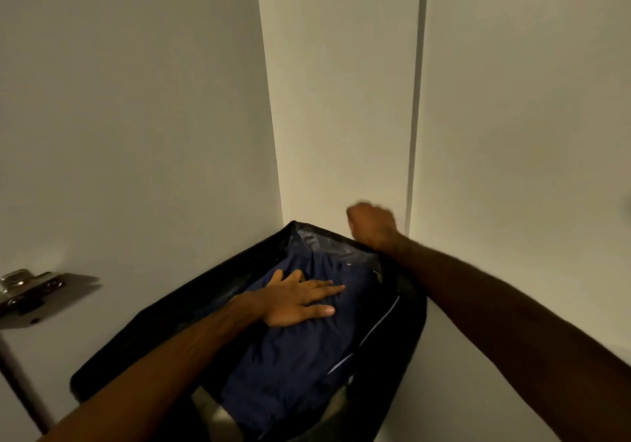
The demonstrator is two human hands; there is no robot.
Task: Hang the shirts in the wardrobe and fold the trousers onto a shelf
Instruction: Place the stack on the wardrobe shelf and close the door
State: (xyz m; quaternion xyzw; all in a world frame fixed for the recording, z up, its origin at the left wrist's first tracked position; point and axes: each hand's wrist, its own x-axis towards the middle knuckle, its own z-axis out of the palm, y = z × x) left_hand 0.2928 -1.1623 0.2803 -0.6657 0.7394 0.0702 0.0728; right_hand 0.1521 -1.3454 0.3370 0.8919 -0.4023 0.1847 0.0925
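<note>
trousers [300, 349] folded in bin [143, 332] | left hand [300, 296] flat, pressing them | right hand [372, 224] fisted at far rim, grip unclear | shirts unseen

Single head view, close, angled down into white wardrobe corner [276, 134].

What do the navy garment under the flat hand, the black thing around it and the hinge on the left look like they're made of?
Navy garment: soft woven or knit cloth, matte, creased under the left hand. Black container around it: likely thin synthetic fabric or plastic sheet, slightly glossy, with a pale stripe; which one is unclear. Hinge: metal, shiny silver with visible screws.
</note>
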